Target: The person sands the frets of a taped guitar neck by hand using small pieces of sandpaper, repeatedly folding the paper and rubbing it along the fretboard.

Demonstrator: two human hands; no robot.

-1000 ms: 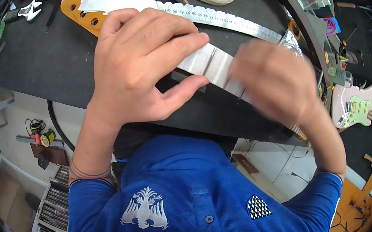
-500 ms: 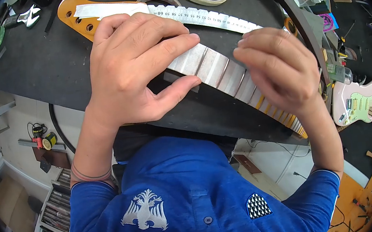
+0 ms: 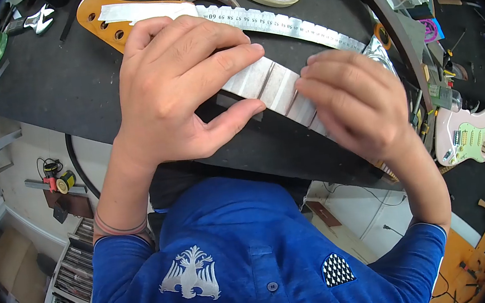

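Observation:
A guitar neck with an amber headstock point(image 3: 94, 16) lies across the dark bench. Strips of whitish tape point(image 3: 276, 91) cover its fretboard between the dark fret lines. My left hand point(image 3: 179, 93) is wrapped over the neck near the headstock, thumb on the near edge and fingers on the far side. Farther along the neck is my right hand point(image 3: 362, 99), fingers curled together and fingertips at the tape's far edge. Whatever lies within those fingers is hidden. Behind the neck runs a notched metal ruler point(image 3: 282, 24) with printed numbers.
Two tape rolls, one cream point(image 3: 269, 3), sit beyond the ruler. A dark curved bar point(image 3: 385, 15) arches over the bench's right side. An adjustable wrench point(image 3: 39, 19) lies at far left. A pale guitar body point(image 3: 467, 135) with a green pickguard rests at right.
My right hand has shifted left along the neck, towards my left hand, and its fingertips now meet the tape. My left hand keeps its hold.

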